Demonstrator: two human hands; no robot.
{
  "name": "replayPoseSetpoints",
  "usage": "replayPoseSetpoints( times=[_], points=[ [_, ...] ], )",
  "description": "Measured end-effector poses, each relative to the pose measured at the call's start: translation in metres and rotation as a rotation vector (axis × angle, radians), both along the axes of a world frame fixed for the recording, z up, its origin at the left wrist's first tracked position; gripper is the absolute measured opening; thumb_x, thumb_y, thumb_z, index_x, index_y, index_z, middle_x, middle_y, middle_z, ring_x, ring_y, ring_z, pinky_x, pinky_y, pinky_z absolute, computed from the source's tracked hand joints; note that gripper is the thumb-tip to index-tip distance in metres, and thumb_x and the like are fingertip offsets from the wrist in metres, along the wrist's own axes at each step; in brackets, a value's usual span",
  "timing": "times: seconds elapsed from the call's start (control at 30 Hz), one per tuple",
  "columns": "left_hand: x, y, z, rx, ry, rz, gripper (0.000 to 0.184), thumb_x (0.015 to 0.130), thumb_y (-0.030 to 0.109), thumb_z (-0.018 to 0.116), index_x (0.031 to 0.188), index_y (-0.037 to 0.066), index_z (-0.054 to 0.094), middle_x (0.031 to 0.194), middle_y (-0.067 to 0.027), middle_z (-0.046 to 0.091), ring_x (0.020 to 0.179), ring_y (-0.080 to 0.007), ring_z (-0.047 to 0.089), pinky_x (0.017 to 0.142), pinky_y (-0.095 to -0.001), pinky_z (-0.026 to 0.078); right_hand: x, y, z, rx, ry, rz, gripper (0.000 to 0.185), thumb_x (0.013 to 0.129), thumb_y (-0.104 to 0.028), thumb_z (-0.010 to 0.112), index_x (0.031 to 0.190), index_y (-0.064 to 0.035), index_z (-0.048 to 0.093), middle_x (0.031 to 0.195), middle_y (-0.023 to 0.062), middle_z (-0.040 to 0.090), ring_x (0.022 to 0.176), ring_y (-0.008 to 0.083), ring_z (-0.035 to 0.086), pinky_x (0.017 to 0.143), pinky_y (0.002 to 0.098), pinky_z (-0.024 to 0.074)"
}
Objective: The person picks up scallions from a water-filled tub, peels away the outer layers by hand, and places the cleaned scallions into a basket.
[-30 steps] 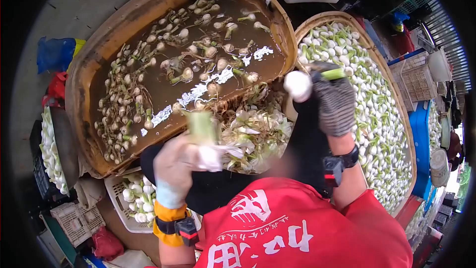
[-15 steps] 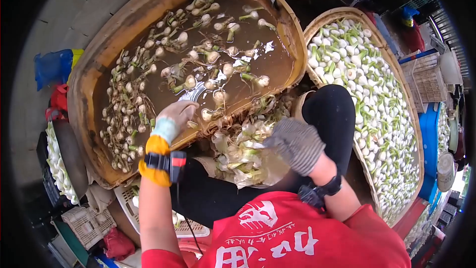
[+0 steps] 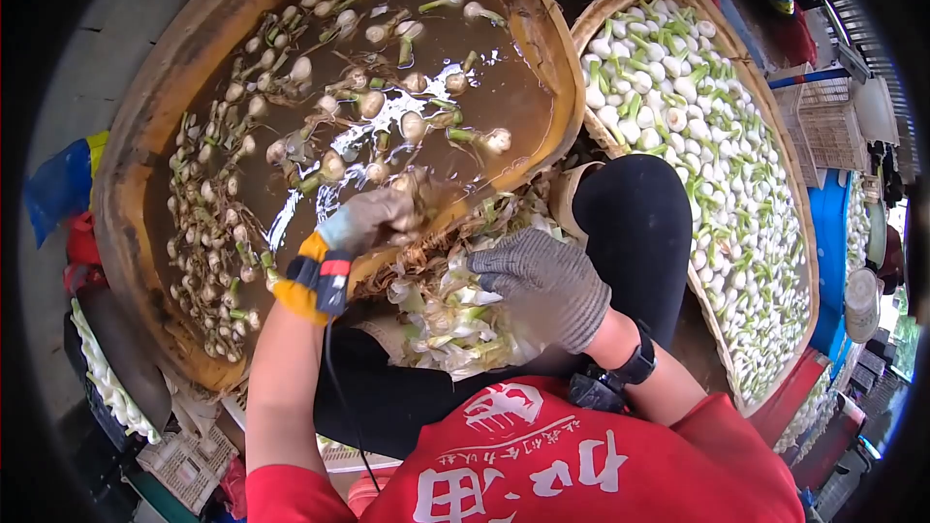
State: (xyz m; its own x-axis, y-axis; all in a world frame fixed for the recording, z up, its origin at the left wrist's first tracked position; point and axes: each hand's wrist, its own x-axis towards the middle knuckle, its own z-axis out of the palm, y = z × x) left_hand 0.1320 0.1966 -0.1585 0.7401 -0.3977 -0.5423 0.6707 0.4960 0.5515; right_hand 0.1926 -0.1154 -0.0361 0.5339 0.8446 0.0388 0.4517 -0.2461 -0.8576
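My left hand (image 3: pixel 373 218), in a pale glove, is at the near rim of the brown tub (image 3: pixel 136 223). Its fingers are curled round an unpeeled bulb (image 3: pixel 412 199), partly blurred. My right hand (image 3: pixel 542 281), in a grey striped glove, is over the heap of peelings (image 3: pixel 455 329) beside my knee. Its fingers are bent together, and what they hold, if anything, is hidden. Muddy bulbs with roots and green stems (image 3: pixel 332 165) float in the tub's brown water.
At the right a long basin (image 3: pixel 809 261) is full of white bulbs with green stems. Behind it are a blue tub (image 3: pixel 830 261) and a woven crate (image 3: pixel 828 126). A cable (image 3: pixel 339 387) hangs from my left wrist. Another white crate (image 3: pixel 189 465) sits at the lower left.
The peeled bulb and stem seen in my hands a second ago are gone from them. My left hand has moved to the tub's bulbs and closed. My right hand has come over the peelings.
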Motion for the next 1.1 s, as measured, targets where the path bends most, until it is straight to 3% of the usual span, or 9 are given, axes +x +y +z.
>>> replayPoseSetpoints(
  times=[0.03, 0.1, 0.27, 0.37, 0.5, 0.73, 0.93, 1.0, 1.1],
  points=[
    [0.006, -0.026, 0.062, 0.238, 0.204, 0.203, 0.045, 0.1, 0.041, 0.053, 0.108, -0.002, 0.059, 0.077, -0.0066, 0.06, 0.074, -0.0176, 0.066, 0.063, -0.0249, 0.056, -0.002, 0.003, 0.0, 0.009, 0.003, 0.003, 0.029, 0.09, -0.017, 0.06, 0.117, -0.0122, 0.068, 0.11, 0.0061, 0.067, 0.101, 0.0273, 0.062, 0.088, 0.0385, 0.0508],
    [-0.015, -0.036, 0.091, 0.007, 0.104, 0.371, 0.073, 0.096, 0.065, 0.036, 0.11, -0.002, 0.059, 0.1, -0.0176, 0.069, 0.072, -0.0202, 0.069, 0.056, -0.0238, 0.058, -0.009, 0.011, 0.003, 0.014, -0.174, 0.005, 0.026, 0.091, -0.019, 0.059, 0.114, -0.0134, 0.07, 0.111, 0.0045, 0.068, 0.101, 0.0259, 0.062, 0.088, 0.038, 0.051],
    [-0.066, -0.112, 0.149, -0.073, -0.012, 0.778, 0.074, 0.092, 0.069, 0.038, 0.112, 0.001, 0.058, 0.1, -0.0143, 0.068, 0.078, -0.0206, 0.067, 0.065, -0.0323, 0.059, -0.021, 0.03, 0.027, 0.181, -0.463, -0.067, 0.025, 0.079, -0.02, 0.071, 0.104, -0.0171, 0.075, 0.101, -0.0001, 0.071, 0.09, 0.0211, 0.066, 0.075, 0.0346, 0.0536],
    [-0.078, -0.147, 0.168, -0.157, 0.024, 0.95, 0.072, 0.091, 0.068, 0.043, 0.115, 0.002, 0.059, 0.099, -0.0102, 0.067, 0.081, -0.02, 0.067, 0.067, -0.0318, 0.059, -0.034, 0.031, 0.046, 0.119, -0.321, -0.145, 0.024, 0.078, -0.019, 0.07, 0.102, -0.0166, 0.075, 0.1, -0.0001, 0.071, 0.089, 0.0217, 0.066, 0.074, 0.0343, 0.0535],
    [-0.092, -0.171, 0.179, -0.102, -0.017, 0.916, 0.068, 0.093, 0.063, 0.047, 0.117, 0.001, 0.058, 0.099, -0.0084, 0.067, 0.082, -0.0193, 0.067, 0.067, -0.0304, 0.059, -0.043, 0.017, 0.054, 0.129, -0.623, -0.002, 0.024, 0.079, -0.021, 0.068, 0.103, -0.0176, 0.072, 0.096, 0.0019, 0.069, 0.084, 0.0235, 0.064, 0.068, 0.0364, 0.0517],
    [-0.114, -0.182, 0.185, 0.371, 0.03, 0.774, 0.053, 0.1, 0.05, 0.046, 0.117, 0.001, 0.056, 0.104, -0.0109, 0.067, 0.086, -0.0179, 0.067, 0.066, -0.0291, 0.057, -0.062, 0.01, 0.054, 0.015, -0.504, -0.001, 0.017, 0.077, -0.027, 0.068, 0.087, -0.0141, 0.066, 0.088, 0.0055, 0.065, 0.076, 0.0263, 0.064, 0.063, 0.0403, 0.0498],
    [-0.135, -0.18, 0.216, 0.406, -0.076, 0.569, 0.048, 0.096, 0.039, 0.054, 0.118, -0.003, 0.054, 0.096, -0.01, 0.066, 0.075, -0.0159, 0.063, 0.065, -0.0281, 0.054, -0.058, 0.006, 0.079, 0.031, 0.33, 0.153, 0.019, 0.078, -0.027, 0.066, 0.075, -0.0082, 0.066, 0.077, 0.0128, 0.064, 0.074, 0.0295, 0.065, 0.066, 0.0388, 0.0515],
    [-0.138, -0.191, 0.231, 0.525, -0.107, 0.465, 0.042, 0.087, 0.023, 0.061, 0.118, -0.004, 0.055, 0.092, -0.0078, 0.066, 0.067, -0.0115, 0.059, 0.057, -0.0227, 0.047, -0.041, 0.006, 0.094, 0.023, -0.055, -0.12, 0.017, 0.079, -0.025, 0.066, 0.081, -0.0074, 0.067, 0.08, 0.0128, 0.066, 0.074, 0.0283, 0.066, 0.068, 0.0371, 0.0527],
    [-0.144, -0.195, 0.237, 0.529, -0.105, 0.472, 0.042, 0.086, 0.027, 0.057, 0.117, -0.001, 0.055, 0.091, -0.0057, 0.066, 0.069, -0.01, 0.061, 0.056, -0.02, 0.046, 0.011, 0.001, 0.076, 0.341, -0.034, -0.654, 0.012, 0.083, -0.017, 0.067, 0.082, -0.0055, 0.066, 0.081, 0.0116, 0.068, 0.073, 0.0253, 0.067, 0.07, 0.0367, 0.0529]
  ],
)
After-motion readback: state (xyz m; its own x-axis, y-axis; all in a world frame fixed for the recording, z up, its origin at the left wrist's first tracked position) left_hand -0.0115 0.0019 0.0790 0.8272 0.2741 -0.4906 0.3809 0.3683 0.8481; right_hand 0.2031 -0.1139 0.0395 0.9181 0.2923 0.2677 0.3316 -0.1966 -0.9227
